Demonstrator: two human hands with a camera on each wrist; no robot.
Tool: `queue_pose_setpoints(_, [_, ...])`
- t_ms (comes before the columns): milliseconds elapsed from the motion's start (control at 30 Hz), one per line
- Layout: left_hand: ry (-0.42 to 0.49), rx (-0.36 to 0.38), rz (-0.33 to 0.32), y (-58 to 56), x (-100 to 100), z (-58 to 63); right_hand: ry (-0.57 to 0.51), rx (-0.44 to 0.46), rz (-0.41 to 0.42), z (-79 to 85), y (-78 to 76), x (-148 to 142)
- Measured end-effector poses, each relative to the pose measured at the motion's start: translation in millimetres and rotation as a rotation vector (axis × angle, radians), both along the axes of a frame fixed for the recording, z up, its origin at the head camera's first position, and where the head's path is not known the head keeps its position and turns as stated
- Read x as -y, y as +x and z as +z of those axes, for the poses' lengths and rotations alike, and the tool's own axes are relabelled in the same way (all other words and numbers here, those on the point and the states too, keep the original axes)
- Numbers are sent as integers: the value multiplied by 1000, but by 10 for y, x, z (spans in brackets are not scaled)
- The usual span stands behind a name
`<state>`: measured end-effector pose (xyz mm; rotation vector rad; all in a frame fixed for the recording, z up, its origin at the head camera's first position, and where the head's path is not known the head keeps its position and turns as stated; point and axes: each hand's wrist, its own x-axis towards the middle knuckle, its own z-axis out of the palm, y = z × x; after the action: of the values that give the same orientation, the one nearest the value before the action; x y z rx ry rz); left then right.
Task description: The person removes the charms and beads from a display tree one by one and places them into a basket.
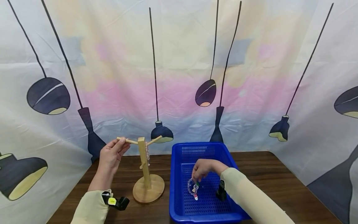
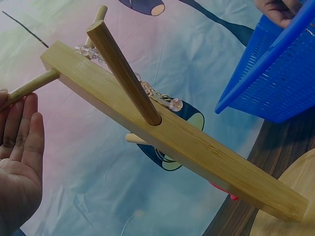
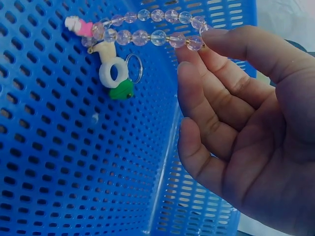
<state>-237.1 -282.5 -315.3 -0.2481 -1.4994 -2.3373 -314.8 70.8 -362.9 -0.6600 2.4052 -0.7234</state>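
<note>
My left hand point(image 1: 112, 155) pinches the end of a peg point(image 2: 37, 88) at the top left of a wooden stand point(image 1: 144, 168), which has a square post and a round base. On the stand's opposite upper peg hangs a pink beaded bracelet point(image 1: 147, 153). Inside the blue basket my right hand point(image 1: 205, 169) pinches a bracelet of clear and pale pink beads point(image 3: 140, 38) between thumb and fingers. A pink and white charm point(image 3: 78, 26) sits at its far end. Beneath the beads is a small green and white figure point(image 3: 121, 91) beside a metal split ring point(image 3: 140, 69).
The blue perforated basket point(image 1: 174, 186) stands on the dark wooden table point(image 1: 159, 161), right of the stand. Behind the table hangs a cloth point(image 1: 179, 102) printed with lamps. Black wrist cameras are strapped to both cream sleeves point(image 1: 246, 189).
</note>
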Motion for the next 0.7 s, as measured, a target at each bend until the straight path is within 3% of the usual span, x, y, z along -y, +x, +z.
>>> queue_pose_setpoints(700, [0, 4, -3, -5, -1, 4, 57, -12, -96, -231, -118, -111])
